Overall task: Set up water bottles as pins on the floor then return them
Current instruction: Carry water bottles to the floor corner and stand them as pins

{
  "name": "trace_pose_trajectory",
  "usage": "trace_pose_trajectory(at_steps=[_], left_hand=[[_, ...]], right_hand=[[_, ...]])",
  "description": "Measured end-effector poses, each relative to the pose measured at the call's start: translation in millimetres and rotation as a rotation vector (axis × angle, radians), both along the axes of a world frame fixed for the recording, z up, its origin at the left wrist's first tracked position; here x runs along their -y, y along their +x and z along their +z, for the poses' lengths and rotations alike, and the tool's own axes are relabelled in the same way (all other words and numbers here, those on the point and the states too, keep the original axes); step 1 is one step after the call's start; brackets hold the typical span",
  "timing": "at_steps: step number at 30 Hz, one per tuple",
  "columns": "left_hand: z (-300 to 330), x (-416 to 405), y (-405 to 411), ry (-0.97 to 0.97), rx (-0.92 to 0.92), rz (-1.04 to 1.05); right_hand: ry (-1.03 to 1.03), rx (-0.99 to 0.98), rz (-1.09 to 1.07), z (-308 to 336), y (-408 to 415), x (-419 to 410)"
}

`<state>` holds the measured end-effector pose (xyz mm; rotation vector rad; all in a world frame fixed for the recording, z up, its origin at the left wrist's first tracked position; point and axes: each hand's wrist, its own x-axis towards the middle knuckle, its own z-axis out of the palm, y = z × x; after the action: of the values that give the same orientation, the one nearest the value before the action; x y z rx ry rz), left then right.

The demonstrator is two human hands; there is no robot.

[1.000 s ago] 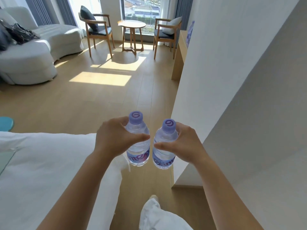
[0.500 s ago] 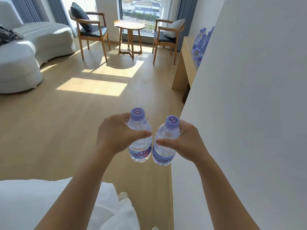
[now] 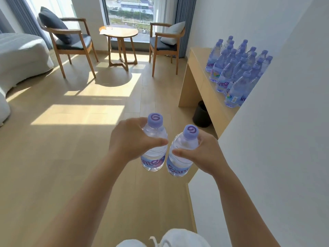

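Left hand: left hand (image 3: pixel 130 139) is seen curled round the upper body of the left bottle (image 3: pixel 154 145), thumb laid across the front, fingers wrapped behind.
Right hand: right hand (image 3: pixel 201 154) is seen curled round the shoulder of the right bottle (image 3: pixel 181 154), thumb pressed on the front.
Held bottles: both are clear, capped in lilac, labelled near the base, held upright and just beside each other in mid-air above the floor; whether they touch cannot be told.
Floor: floor (image 3: pixel 62 148) is laid in pale wood planks; bright sun patches are cast on it near the window.
Bottle stock: a cluster of matching water bottles (image 3: pixel 238 72) is stood upright on the wooden desk (image 3: pixel 199 68) at the right, partly hidden by the white wall (image 3: pixel 276 131).
Under desk: a black bin (image 3: pixel 202 114) is set on the floor beneath the desk.
Seating: two wooden armchairs are placed either side of a round side table (image 3: pixel 119 33) before the window (image 3: pixel 130 11); a dark cushion is leant in the left armchair (image 3: pixel 67 41), a pale one in the right armchair (image 3: pixel 165 43).
Sofa: a pale sofa (image 3: pixel 19 54) is seen at the left edge.
Lower edge: white clothing (image 3: pixel 178 239) of the person is shown at the bottom.
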<state>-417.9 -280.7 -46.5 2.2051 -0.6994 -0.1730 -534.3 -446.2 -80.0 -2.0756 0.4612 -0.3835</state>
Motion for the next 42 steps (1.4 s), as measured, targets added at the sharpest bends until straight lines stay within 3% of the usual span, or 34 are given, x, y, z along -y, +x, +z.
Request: trace_pose_trajectory(at_steps=[19, 30, 42], left_hand=[[3.6, 281.7, 318.3, -0.001, 0.035, -0.115], [-11.3, 420.9, 476.3, -0.040, -0.050, -0.211], [-8.9, 576.5, 668.4, 0.014, -0.017, -0.451]], right_hand=[[0.063, 0.028, -0.149, 12.0, 302.8, 256.5], [0.059, -0.045, -0.313, 1.6, 439.5, 377.1], [0.157, 0.060, -0.744, -4.2, 611.6, 503.0]])
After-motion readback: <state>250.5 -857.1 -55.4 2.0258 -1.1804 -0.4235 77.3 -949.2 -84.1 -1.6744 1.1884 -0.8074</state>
